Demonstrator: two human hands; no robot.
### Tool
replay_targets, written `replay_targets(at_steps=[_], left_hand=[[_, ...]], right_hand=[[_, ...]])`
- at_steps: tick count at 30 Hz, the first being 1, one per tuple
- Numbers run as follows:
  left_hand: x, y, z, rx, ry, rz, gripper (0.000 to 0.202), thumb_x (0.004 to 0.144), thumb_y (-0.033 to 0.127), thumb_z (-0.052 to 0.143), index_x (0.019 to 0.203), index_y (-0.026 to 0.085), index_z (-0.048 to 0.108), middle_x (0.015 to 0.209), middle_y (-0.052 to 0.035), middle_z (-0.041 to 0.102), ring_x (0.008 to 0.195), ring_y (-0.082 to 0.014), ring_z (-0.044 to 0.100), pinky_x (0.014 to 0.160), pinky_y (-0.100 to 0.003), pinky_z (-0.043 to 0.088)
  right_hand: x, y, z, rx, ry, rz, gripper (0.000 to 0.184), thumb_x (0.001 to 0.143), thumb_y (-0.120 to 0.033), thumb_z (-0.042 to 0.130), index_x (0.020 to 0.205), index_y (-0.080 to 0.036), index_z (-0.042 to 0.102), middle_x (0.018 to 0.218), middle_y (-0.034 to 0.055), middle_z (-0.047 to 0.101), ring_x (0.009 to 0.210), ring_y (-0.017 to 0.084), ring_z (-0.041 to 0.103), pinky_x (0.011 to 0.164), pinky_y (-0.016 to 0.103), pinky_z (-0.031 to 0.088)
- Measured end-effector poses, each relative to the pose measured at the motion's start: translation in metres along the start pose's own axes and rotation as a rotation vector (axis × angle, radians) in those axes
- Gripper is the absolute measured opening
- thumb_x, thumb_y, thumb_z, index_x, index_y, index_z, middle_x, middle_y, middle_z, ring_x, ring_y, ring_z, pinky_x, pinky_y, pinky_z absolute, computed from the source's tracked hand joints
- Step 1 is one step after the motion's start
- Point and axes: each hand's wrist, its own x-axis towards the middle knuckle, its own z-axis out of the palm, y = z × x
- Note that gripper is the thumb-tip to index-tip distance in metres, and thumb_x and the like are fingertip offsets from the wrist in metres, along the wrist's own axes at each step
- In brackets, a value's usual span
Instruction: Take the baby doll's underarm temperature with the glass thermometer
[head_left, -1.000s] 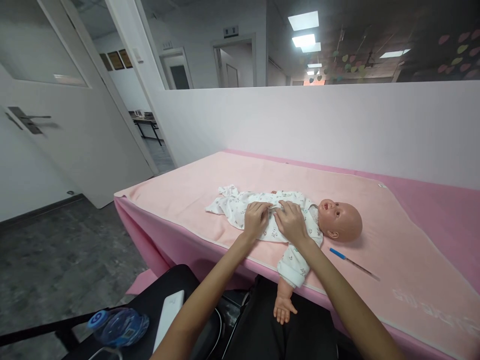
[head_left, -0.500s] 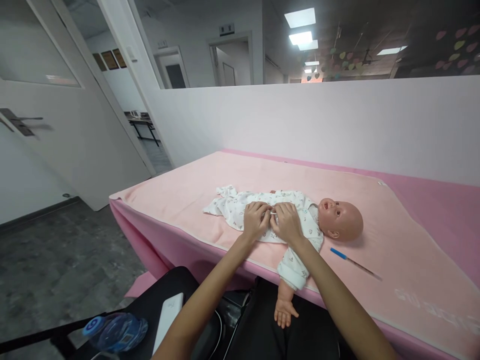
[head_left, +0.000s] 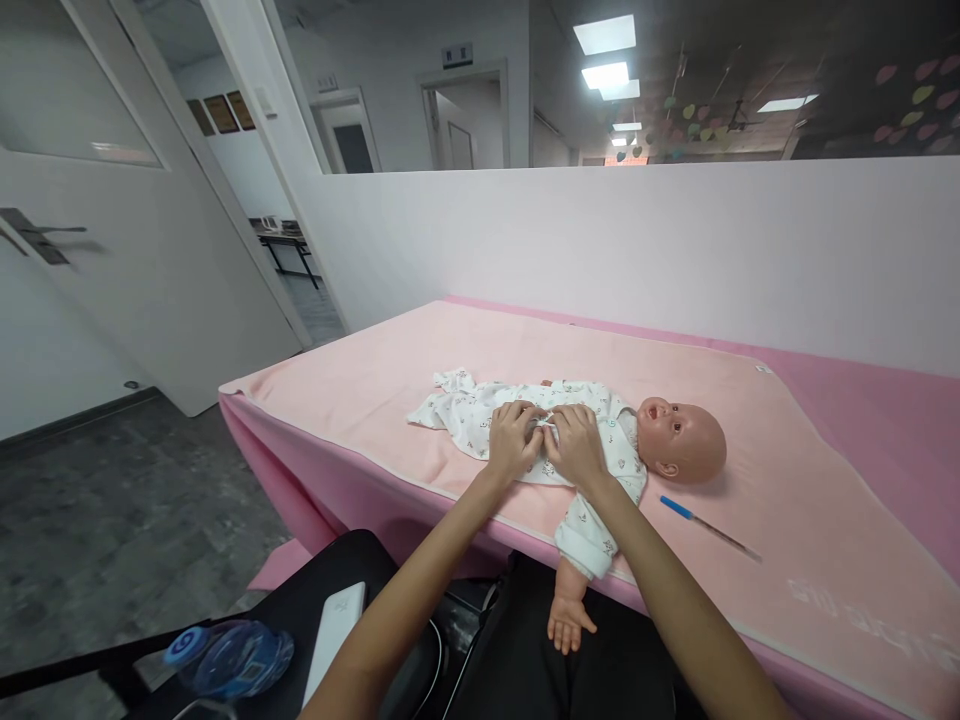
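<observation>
A baby doll (head_left: 682, 440) lies on its back on the padded pink table, head to the right. It wears a white printed baby outfit (head_left: 472, 415), whose legs lie flat to the left. Over the doll's middle, my left hand (head_left: 514, 440) and my right hand (head_left: 576, 443) sit close together, fingers curled and pinching the front of the outfit. A thin white strip of it shows between my fingertips; whether it is a tie or a fabric edge I cannot make out. One doll arm (head_left: 570, 610) hangs over the table's near edge, beneath my right forearm.
A blue-capped pen-like stick (head_left: 709, 527) lies right of the doll on the pink cloth (head_left: 787, 480). At lower left, a water bottle (head_left: 232, 655) and a white box-like object (head_left: 335, 630) rest on a black chair (head_left: 360, 560). A white wall (head_left: 600, 260) stands behind the table.
My fingertips have shifted slightly on the outfit's front, and more of the white strip shows between them. The doll and the stick lie as before.
</observation>
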Motion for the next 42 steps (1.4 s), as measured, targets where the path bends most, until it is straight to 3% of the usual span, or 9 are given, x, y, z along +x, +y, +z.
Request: replay_targets(at_steps=[9, 14, 42], left_hand=[[0.0009, 0.0009, 0.0016, 0.032, -0.009, -0.016, 0.017, 0.075, 0.018, 0.046, 0.087, 0.023, 0.058, 0.096, -0.0029, 0.055, 0.090, -0.0194, 0.047, 0.081, -0.034, 0.034], [0.0009, 0.0002, 0.0027, 0.041, -0.009, -0.001, 0.019, 0.079, 0.021, 0.045, 0.093, 0.024, 0.059, 0.102, -0.0023, 0.055, 0.093, -0.0192, 0.047, 0.083, -0.035, 0.032], [-0.0004, -0.0042, 0.0079, 0.044, 0.052, 0.068, 0.012, 0.078, 0.020, 0.047, 0.084, 0.020, 0.057, 0.096, -0.0033, 0.057, 0.088, -0.0184, 0.048, 0.078, -0.034, 0.037]], right_hand=[[0.0003, -0.0009, -0.0027, 0.068, 0.007, 0.051, 0.005, 0.078, -0.016, 0.047, 0.079, -0.018, 0.052, 0.078, 0.0023, 0.059, 0.078, 0.016, 0.049, 0.083, 0.033, 0.034], [-0.0006, 0.0013, 0.0005, 0.065, 0.035, 0.064, 0.010, 0.083, -0.016, 0.044, 0.079, -0.018, 0.053, 0.075, 0.0020, 0.060, 0.075, 0.016, 0.051, 0.081, 0.032, 0.035], [-0.0021, 0.0036, 0.0068, -0.014, 0.027, 0.099, 0.017, 0.088, -0.017, 0.037, 0.082, -0.018, 0.053, 0.075, 0.0030, 0.061, 0.072, 0.016, 0.051, 0.077, 0.031, 0.035]])
